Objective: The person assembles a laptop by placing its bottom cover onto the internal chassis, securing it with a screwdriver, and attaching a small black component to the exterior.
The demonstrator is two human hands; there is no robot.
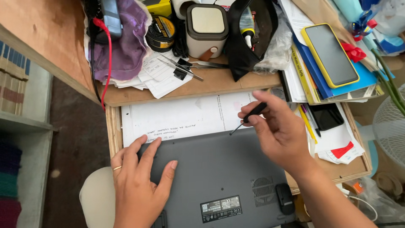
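The hands work over an upturned grey laptop. The left hand lies open and flat on its base at about 8 o'clock in the view, fingers spread, pinning it down. The right hand, at about 2 o'clock from the laptop's middle, is closed in a pinch on a small black screwdriver.

The laptop lies bottom side up on a pull-out wooden counter, over a sheet of white paper; its long axis runs from 9 to 3 o'clock, tilted a little, and its vent grille and label sit toward 5 o'clock. The bottom cover looks fully seated, so the work seems early: no loosened screws show.

The screwdriver slants from 2 o'clock down to 8 o'clock, its tip at the laptop's far edge. I cannot tell whether it sits in a screw.

A yellow-cased phone lies well apart at 1 o'clock.
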